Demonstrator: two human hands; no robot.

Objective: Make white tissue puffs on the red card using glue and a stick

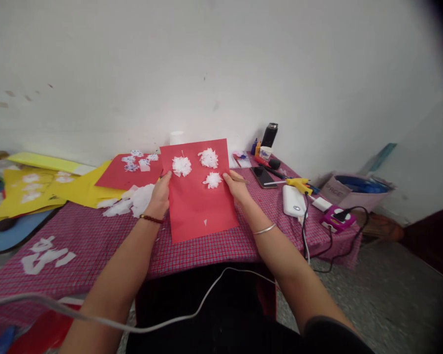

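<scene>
A sheet of red paper (pixel 195 209) is held up at a tilt over the checked tablecloth. Three white crumpled-paper flowers sit on its upper half: one at left (pixel 181 166), one at upper right (pixel 208 158) and one below that (pixel 212 180). A small white scrap (pixel 205 222) lies low on the sheet. My left hand (pixel 161 192) grips the left edge, its fingers mostly behind the paper. On the right edge, my right hand (pixel 237 186) is closed with the thumb in front; a thin brownish stick-like thing shows beside it.
White paper scraps (pixel 138 200) lie left of the sheet, with more (pixel 46 255) near the front left. Another red sheet (pixel 112 172) and yellow sheets (pixel 79 189) sit behind. At right are a phone (pixel 263 177), power bank (pixel 294 200), yellow glue gun (pixel 299 185) and purple power strip (pixel 337 220).
</scene>
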